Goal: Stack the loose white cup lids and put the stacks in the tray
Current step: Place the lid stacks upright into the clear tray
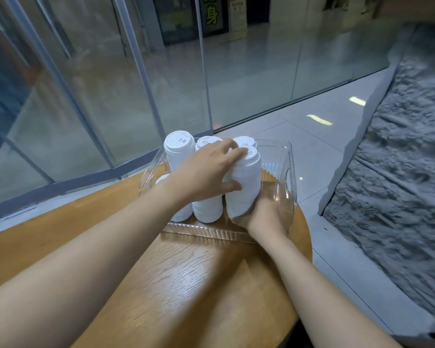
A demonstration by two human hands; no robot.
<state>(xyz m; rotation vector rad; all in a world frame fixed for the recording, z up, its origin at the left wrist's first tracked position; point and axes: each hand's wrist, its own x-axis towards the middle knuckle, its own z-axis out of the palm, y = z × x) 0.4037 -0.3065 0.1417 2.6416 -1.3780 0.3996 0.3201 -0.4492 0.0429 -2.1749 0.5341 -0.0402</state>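
A clear, ribbed plastic tray is set at the far edge of a round, light-brown wooden table. Six stacks of white plastic cup lids can be counted in it, though parts of some are hidden by the arms. A tall stack is seen at the far left, with two more stacks behind the hand at the back: a middle one and a right one. A low stack is glimpsed beside the left forearm, and another near stack stands in front.

The sixth, held stack is gripped between both hands at the tray's near right part, tilted slightly. The left hand is laid over its top and side, fingers spread wide across the topmost lid and the thumb pressed against the side. The right hand is cupped under and round its base, fingers curled about it.

Beyond the table, glass panels and a grey tiled floor are seen.
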